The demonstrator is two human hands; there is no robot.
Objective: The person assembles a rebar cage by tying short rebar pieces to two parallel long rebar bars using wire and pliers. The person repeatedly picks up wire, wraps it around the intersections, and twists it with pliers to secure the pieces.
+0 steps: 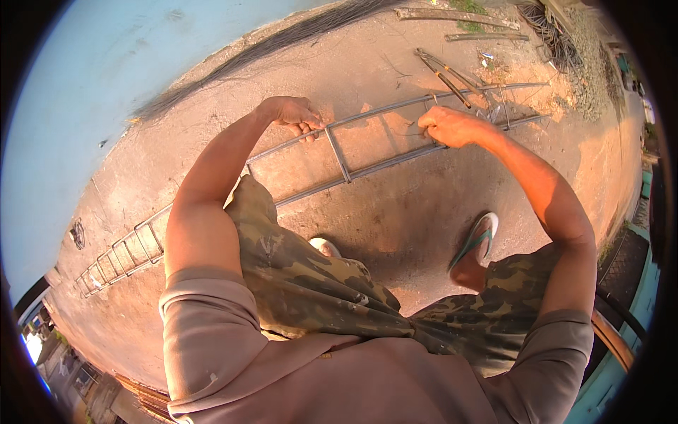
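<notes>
A long rebar cage (337,152), ladder-like with thin cross stirrups, runs over the ground from far right to near left. My left hand (296,116) is at its upper bar beside a stirrup, with the fingers curled round the bar. Over the cage, farther right, my right hand (450,127) is closed in a fist close to the lower bar. A thin dark bit shows by its fingertips, but what it grips is too small to make out. Long-handled bolt cutters (443,76) lie just beyond the cage's upper bar.
Thin rods (261,53) are bundled along the base of the blue wall (92,85). Wooden strips (459,17) and a coil of dark wire (551,32) lie at the far right. My sandalled foot (474,244) stands on the near side of the cage.
</notes>
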